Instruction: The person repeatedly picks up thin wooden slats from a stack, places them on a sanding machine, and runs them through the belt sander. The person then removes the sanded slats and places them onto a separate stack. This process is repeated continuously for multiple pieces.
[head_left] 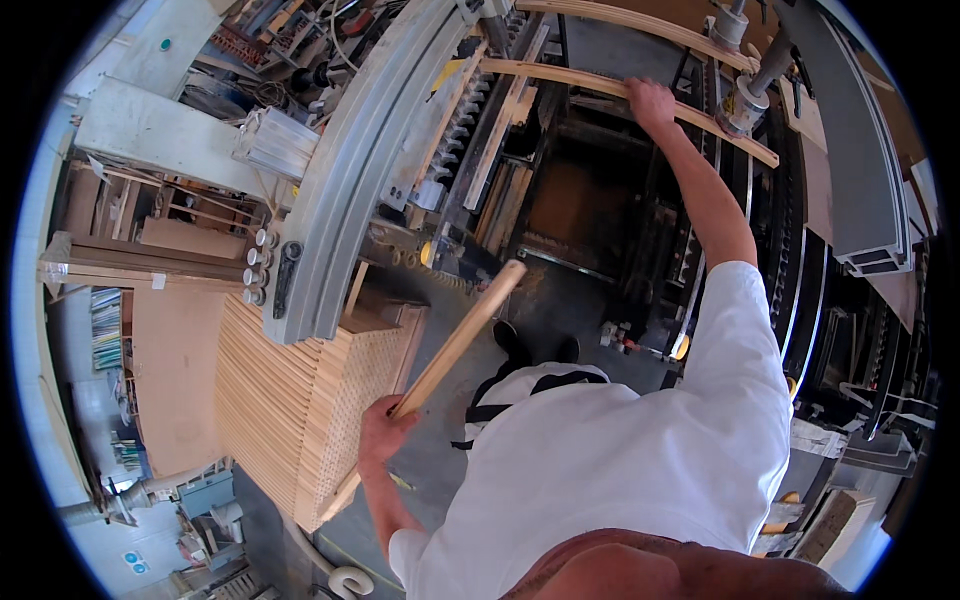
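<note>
My left hand (385,432) is closed around a long, pale wooden slat (462,338), which slants up and away from me beside a large stack. Out in front, my right hand (652,104) grips a slightly curved wooden slat (565,75) that lies across the machine's rails. Near its right end, a round metal clamp (743,110) sits over this slat. A second curved slat (640,27) lies farther back, with another round clamp (730,28) at its right end.
A tall stack of wooden slats (285,400) stands at my left. Above it runs a thick grey machine beam (375,150) with round knobs (257,270). Dark rails and a toothed strip (460,135) frame the machine's opening. A grey panel (850,140) rises at the right.
</note>
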